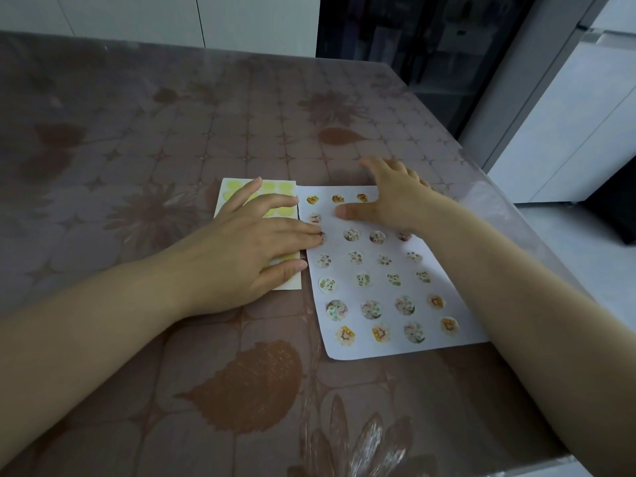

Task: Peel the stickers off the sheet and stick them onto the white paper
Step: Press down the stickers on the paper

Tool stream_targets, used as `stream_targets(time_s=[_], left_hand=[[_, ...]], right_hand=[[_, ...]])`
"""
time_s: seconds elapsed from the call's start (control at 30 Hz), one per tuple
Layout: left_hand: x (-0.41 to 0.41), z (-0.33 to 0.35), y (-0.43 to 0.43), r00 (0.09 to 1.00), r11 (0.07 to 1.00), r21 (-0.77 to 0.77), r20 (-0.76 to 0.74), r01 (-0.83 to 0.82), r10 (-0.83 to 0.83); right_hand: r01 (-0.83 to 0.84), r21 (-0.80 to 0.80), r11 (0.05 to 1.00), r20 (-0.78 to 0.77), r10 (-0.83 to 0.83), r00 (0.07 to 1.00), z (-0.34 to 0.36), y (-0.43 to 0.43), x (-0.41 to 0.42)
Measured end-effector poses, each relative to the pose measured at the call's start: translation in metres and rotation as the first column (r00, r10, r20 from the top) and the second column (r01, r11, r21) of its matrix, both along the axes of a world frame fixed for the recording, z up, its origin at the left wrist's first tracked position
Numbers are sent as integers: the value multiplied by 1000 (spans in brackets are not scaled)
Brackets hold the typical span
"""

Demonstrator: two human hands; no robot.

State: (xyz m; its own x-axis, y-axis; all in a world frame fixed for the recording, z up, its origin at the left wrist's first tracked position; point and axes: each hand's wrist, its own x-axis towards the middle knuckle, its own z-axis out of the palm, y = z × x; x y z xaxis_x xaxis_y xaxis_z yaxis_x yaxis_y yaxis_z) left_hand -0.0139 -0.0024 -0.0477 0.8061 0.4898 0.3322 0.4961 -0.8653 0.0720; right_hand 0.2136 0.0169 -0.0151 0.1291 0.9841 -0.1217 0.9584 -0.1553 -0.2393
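Head: L hand (247,246) flat on sticker sheet (272,197), R hand (389,197) on white paper (378,346).

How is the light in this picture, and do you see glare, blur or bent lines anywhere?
Head view: the light is dim and bluish; soft glare lies on the table cover near the bottom edge; the wide-angle lens makes the near forearms look oversized; the stickers on the white paper look slightly soft, and their drawings are hard to read.
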Motion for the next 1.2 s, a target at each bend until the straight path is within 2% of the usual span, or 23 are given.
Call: stream_targets(time_s=[0.23, 0.33, 0.63, 0.83, 0.93, 1.07, 1.2], left_hand=[[0, 0, 0, 1000, 1000, -3, -5, 1, -1], [-2, -1, 0, 1000, 1000, -20, -2, -6, 6], [-2, -1, 2, 1000, 999, -33, -1, 1, -1], [-2, 0, 1, 1000, 998, -66, 3, 4, -4], [-2, 1, 0, 1000, 997, -81, 4, 5, -5], [-3, 1, -1, 1000, 997, -75, -24, -8, 6], [-5, 0, 0, 998, 996, -82, -50, -33, 29]], right_hand=[[-20, -3, 1000, -141, 19, 990, 3, -2, 5], [35, -4, 999, -235, -35, 971, 13, -5, 30], [41, -101, 994, -132, -54, 990, 2, -4, 41], [71, -141, 987, -220, -101, 970, -2, 1, 41], [46, -140, 989, -213, -76, 974, -2, 0, 46], [75, -85, 994, -278, -96, 956, 6, -7, 65], [93, -71, 993, -225, -107, 969, 6, -10, 70]])
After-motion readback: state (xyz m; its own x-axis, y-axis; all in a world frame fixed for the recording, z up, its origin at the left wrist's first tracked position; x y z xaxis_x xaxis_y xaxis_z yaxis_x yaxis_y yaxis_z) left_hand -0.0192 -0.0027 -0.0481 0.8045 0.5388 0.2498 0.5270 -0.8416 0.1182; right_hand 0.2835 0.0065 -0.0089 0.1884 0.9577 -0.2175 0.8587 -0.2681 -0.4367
